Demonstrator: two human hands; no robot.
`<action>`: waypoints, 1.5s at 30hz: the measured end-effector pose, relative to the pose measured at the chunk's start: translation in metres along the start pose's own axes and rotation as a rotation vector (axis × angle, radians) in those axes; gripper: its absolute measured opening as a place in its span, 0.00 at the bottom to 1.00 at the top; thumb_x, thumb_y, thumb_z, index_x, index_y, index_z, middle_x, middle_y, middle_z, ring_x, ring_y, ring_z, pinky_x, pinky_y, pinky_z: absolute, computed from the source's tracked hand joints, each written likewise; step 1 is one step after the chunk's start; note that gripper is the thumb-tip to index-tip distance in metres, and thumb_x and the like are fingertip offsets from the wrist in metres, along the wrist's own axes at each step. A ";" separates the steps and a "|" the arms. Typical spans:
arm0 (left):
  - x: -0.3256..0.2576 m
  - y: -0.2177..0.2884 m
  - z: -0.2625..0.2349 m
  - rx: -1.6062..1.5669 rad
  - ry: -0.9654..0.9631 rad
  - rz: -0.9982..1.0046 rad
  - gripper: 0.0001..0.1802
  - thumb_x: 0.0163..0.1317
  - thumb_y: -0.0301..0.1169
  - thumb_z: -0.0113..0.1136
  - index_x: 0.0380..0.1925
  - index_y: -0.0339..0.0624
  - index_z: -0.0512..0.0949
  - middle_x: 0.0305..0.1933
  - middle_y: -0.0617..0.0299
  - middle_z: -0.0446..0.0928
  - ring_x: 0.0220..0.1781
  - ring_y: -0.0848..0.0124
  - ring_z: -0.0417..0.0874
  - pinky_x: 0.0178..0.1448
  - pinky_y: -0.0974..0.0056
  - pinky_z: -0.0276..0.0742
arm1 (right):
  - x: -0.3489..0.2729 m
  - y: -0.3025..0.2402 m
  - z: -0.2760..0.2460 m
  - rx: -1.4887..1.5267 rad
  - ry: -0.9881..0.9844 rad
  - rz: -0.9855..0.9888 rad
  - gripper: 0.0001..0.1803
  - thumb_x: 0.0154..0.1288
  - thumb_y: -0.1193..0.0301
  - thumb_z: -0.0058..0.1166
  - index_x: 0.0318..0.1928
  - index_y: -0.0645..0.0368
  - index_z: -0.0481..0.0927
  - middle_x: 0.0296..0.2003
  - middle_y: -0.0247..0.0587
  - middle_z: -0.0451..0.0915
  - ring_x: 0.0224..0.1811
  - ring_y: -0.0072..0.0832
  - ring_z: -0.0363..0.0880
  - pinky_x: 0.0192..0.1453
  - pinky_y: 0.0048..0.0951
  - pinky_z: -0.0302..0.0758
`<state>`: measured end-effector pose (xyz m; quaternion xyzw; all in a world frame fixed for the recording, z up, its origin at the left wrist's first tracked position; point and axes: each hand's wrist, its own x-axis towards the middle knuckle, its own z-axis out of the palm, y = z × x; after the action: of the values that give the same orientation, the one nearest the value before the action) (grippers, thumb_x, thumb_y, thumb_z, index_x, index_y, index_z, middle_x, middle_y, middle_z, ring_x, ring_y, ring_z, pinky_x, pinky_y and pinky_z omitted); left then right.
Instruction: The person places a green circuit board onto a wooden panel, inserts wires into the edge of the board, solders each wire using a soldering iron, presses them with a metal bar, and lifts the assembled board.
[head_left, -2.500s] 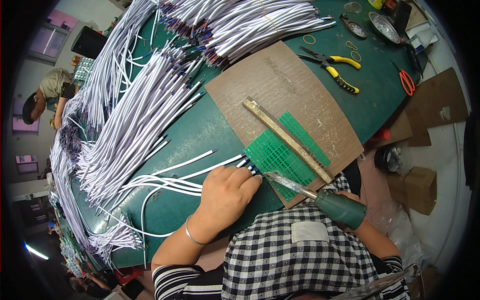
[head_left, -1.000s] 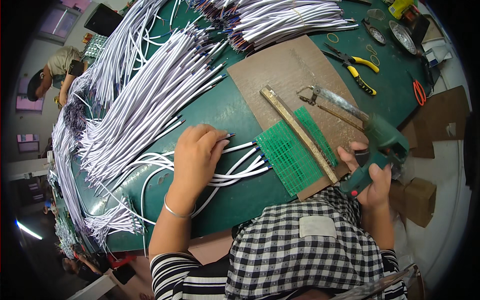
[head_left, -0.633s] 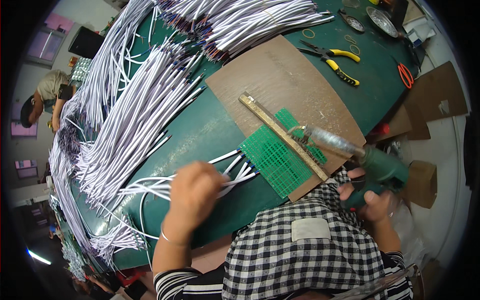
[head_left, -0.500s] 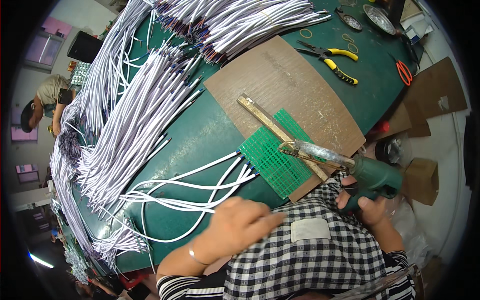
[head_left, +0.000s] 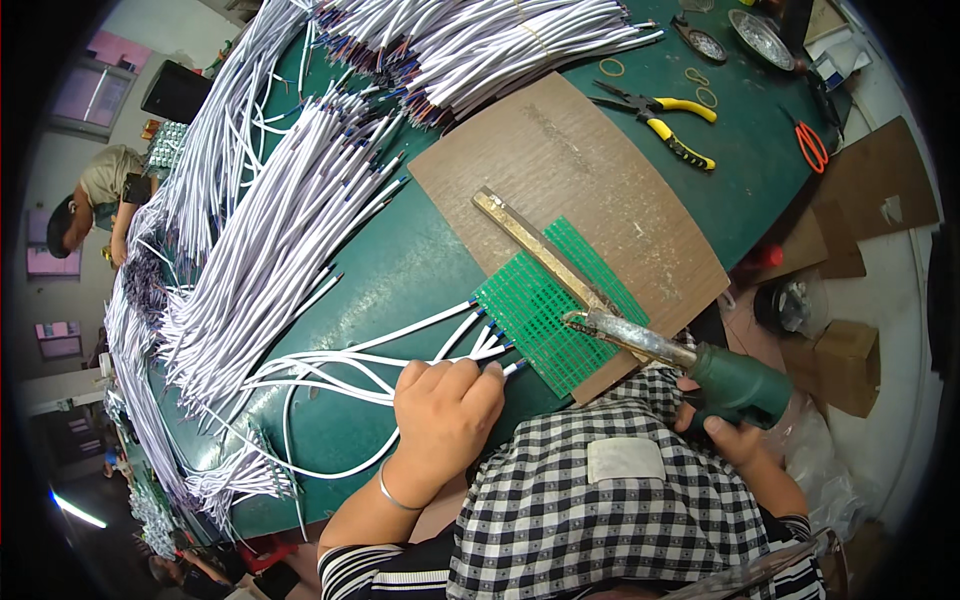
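Note:
My right hand (head_left: 735, 440) is wrapped around the handle of a green soldering gun (head_left: 745, 388), whose metal barrel points left over a green circuit board (head_left: 515, 305). Its tip is at or just above the board, close to a long narrow metal bar (head_left: 535, 240) lying across it; whether it touches I cannot tell. Several white cables (head_left: 340, 358) with blue ends run to the board's left edge. Curled over these cables near their blue ends is my left hand (head_left: 445, 405), closed on them, its fingertips partly hidden.
A brown wooden board (head_left: 570, 140) lies under the circuit board. Beyond it are yellow-black pliers (head_left: 680, 145), rubber bands and orange-handled scissors (head_left: 810, 148). Large bundles of white cables (head_left: 270, 240) cover the green table's left and far side. Another person (head_left: 105, 195) bends at the far left.
My left hand has moved from above my apron up and left onto the white cables, closing on them. The soldering gun has shifted slightly down and left; the circuit board has shifted slightly.

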<state>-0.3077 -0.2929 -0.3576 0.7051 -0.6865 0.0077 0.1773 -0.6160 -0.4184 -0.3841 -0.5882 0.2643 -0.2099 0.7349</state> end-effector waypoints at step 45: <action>0.001 0.001 0.017 -0.071 0.052 -0.093 0.08 0.44 0.29 0.67 0.20 0.46 0.75 0.17 0.66 0.71 0.21 0.66 0.73 0.29 0.61 0.61 | 0.024 0.009 0.018 -0.435 -0.030 -0.107 0.18 0.56 0.59 0.59 0.38 0.62 0.80 0.31 0.40 0.82 0.31 0.31 0.82 0.36 0.26 0.78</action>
<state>-0.3123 -0.2988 -0.3732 0.7292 -0.6479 -0.0065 0.2203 -0.5864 -0.4179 -0.3934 -0.7490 0.2609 -0.1781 0.5824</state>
